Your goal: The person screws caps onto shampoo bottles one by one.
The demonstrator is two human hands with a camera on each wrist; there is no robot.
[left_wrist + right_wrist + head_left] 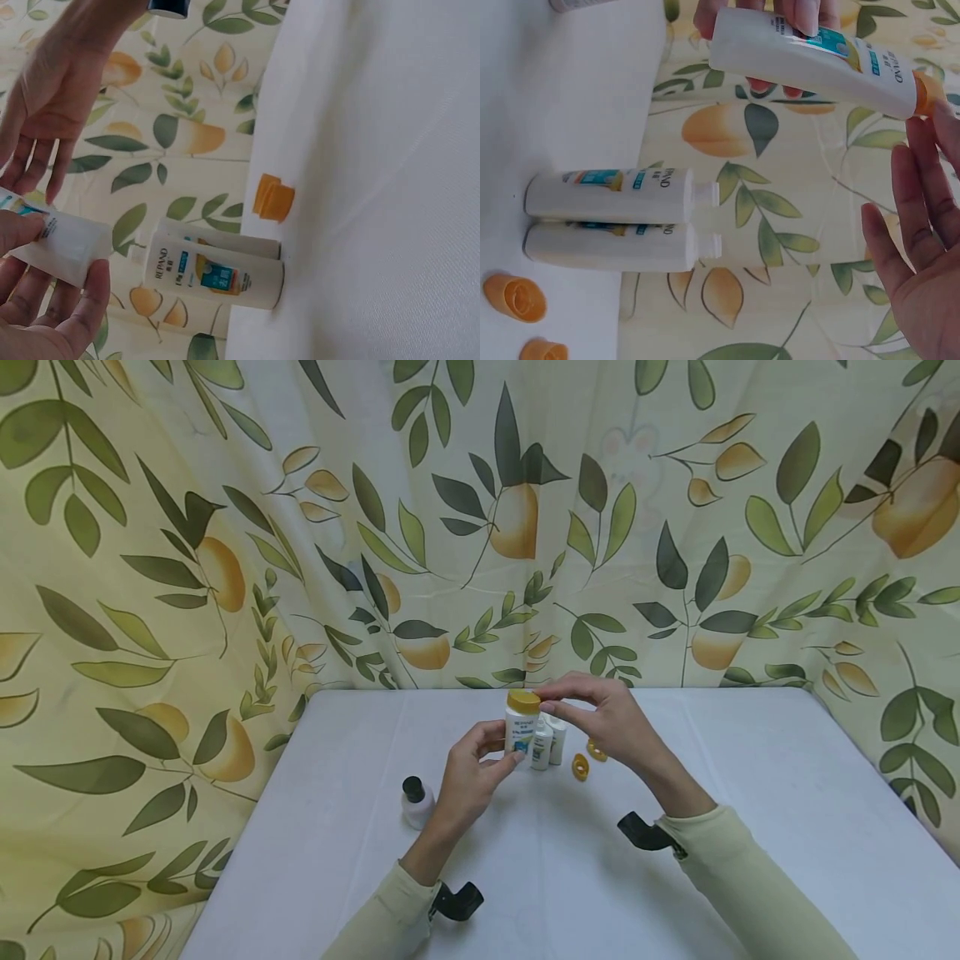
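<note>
My left hand (471, 772) grips a white plastic bottle (810, 56) by its body, holding it up above the table. At the top of this bottle sits an orange cap (522, 701), pinched between thumb and fingers of my right hand (613, 718). Just behind, two matching white bottles (611, 193) stand side by side with their narrow necks uncovered. To their right, two loose orange caps (514, 298) lie on the table. The right wrist view shows printed labels with teal and yellow patches on the bottles.
A pale bottle with a black cap (417, 803) stands on the table left of my left forearm. The white-covered table (750, 777) ends at a leaf-and-fruit patterned curtain (480, 585) at the back and sides. Each wrist carries a black camera mount (459, 902).
</note>
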